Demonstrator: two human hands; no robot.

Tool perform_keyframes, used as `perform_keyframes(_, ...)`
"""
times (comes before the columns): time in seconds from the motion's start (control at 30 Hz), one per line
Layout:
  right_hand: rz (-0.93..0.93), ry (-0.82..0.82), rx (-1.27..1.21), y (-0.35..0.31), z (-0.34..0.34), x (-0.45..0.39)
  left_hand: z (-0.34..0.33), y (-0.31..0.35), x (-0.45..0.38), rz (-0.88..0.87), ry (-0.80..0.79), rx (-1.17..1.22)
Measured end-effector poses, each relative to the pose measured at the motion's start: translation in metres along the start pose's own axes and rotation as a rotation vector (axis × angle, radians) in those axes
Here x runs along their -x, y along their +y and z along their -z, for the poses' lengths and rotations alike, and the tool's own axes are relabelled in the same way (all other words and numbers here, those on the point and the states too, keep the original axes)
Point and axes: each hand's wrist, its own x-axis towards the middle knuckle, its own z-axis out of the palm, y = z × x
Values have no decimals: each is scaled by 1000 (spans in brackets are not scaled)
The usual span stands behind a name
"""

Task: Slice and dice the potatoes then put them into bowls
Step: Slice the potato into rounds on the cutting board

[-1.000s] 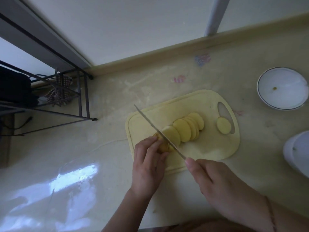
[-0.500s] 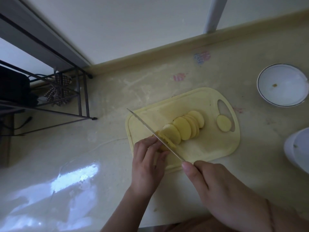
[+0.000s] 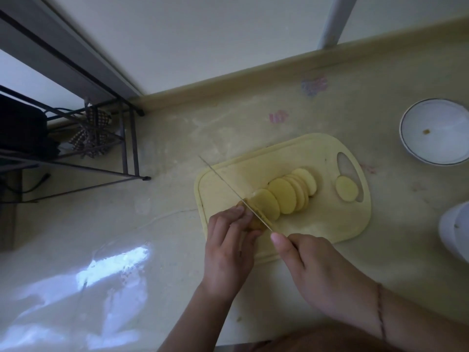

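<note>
Pale yellow cutting board (image 3: 317,224) lies on the counter (image 3: 177,250). The left hand (image 3: 228,247) curls over the potato stub (image 3: 255,223) at the board's near-left; the right hand (image 3: 312,265) grips the knife (image 3: 236,194) — its handle seemingly hidden — blade against the stub, slices (image 3: 289,194) fanned right. A white bowl (image 3: 436,130) sits far right.
</note>
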Motion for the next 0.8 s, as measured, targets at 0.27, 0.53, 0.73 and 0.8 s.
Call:
perform_keyframes(0.27, 21, 19, -8, 17, -25, -21, -1, 4, 2, -6, 1, 17)
perform_keyframes(0.53, -223, -198, -385, 28, 13, -37, 2, -2, 3, -13, -21, -5)
perform_keyframes(0.73, -255, -314, -578, 28, 32, -33, 2, 3, 3, -17, -38, -10)
perform_keyframes(0.8, -248, -305, -673, 26, 37, -27, 2, 3, 2, 9, -35, 8)
